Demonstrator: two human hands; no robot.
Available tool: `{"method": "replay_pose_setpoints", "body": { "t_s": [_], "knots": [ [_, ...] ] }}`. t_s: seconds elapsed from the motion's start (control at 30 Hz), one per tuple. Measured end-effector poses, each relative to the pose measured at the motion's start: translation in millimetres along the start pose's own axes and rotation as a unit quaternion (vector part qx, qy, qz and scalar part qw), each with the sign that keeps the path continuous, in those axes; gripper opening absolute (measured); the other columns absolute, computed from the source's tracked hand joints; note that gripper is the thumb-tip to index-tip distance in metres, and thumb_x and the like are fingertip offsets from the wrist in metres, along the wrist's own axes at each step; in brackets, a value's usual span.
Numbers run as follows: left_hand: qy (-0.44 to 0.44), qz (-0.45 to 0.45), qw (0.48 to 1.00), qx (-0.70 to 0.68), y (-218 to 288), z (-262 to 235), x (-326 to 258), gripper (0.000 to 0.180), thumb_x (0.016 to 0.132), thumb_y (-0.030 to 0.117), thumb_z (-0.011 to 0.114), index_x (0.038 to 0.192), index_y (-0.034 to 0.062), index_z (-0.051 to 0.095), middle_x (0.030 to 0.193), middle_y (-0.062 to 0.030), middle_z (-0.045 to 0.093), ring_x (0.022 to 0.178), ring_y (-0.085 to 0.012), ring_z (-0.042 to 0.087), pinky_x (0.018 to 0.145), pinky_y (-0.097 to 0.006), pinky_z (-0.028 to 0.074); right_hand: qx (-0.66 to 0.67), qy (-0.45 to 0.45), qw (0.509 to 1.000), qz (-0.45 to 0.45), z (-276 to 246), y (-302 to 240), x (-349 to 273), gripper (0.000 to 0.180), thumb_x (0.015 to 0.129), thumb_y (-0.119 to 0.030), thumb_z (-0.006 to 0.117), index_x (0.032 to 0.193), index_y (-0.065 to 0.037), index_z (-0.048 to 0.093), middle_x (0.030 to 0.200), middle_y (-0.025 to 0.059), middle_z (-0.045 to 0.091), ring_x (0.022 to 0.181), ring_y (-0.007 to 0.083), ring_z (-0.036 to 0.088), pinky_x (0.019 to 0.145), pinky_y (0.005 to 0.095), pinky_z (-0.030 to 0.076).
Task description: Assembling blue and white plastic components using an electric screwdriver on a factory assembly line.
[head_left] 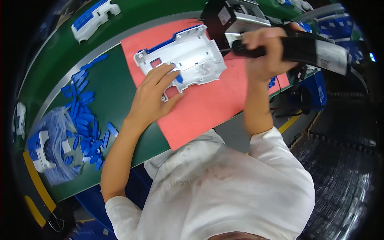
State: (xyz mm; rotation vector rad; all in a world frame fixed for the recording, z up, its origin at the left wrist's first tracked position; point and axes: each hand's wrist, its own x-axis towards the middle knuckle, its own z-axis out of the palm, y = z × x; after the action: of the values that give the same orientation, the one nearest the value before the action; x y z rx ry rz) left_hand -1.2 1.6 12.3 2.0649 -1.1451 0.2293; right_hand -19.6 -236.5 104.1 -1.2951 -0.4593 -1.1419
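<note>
A white plastic housing with blue trim (pixel 188 56) lies on a pink mat (pixel 208 104) on the green bench. My left hand (pixel 154 94) rests flat on the housing's near edge, fingers spread, pressing it down. My right hand (pixel 266 50) is closed around a black electric screwdriver (pixel 304 50) held sideways, its tip pointing left toward the housing's right edge.
Several small blue plastic parts (pixel 86 116) lie scattered at the left beside a clear bag (pixel 56 148) and another white and blue housing (pixel 38 150). One more housing (pixel 94 18) sits on the conveyor behind. A black and grey device (pixel 236 18) stands past the mat. Blue bins (pixel 336 26) are at the right.
</note>
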Motion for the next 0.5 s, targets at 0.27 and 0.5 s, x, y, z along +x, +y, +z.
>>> {"method": "replay_pose_setpoints", "body": {
  "t_s": [0.27, 0.5],
  "knots": [
    [-0.017, -0.008, 0.999, 0.027, 8, 2, 6, 0.053, 0.070, 0.017, 0.079, 0.118, 0.0049, 0.061, 0.126, -0.0136, 0.060, 0.125, -0.0336, 0.051, 0.101, -0.042, 0.044, -0.100, 0.048, 0.994, -0.014, -67, 12, 41, 0.043, 0.078, 0.012, 0.056, 0.118, 0.005, 0.040, 0.058, 0.0065, 0.056, 0.046, 0.0168, 0.054, 0.052, 0.0336, 0.049],
    [-0.017, -0.026, 0.999, 0.021, 8, 2, 7, 0.053, 0.071, 0.017, 0.078, 0.120, 0.0042, 0.061, 0.126, -0.0136, 0.060, 0.125, -0.0333, 0.051, 0.101, -0.042, 0.043, -0.177, -0.044, 0.983, 0.029, -75, 13, 31, 0.038, 0.078, 0.011, 0.058, 0.112, 0.010, 0.043, 0.058, 0.0058, 0.056, 0.048, 0.0147, 0.055, 0.055, 0.0310, 0.049]
  ]
}}
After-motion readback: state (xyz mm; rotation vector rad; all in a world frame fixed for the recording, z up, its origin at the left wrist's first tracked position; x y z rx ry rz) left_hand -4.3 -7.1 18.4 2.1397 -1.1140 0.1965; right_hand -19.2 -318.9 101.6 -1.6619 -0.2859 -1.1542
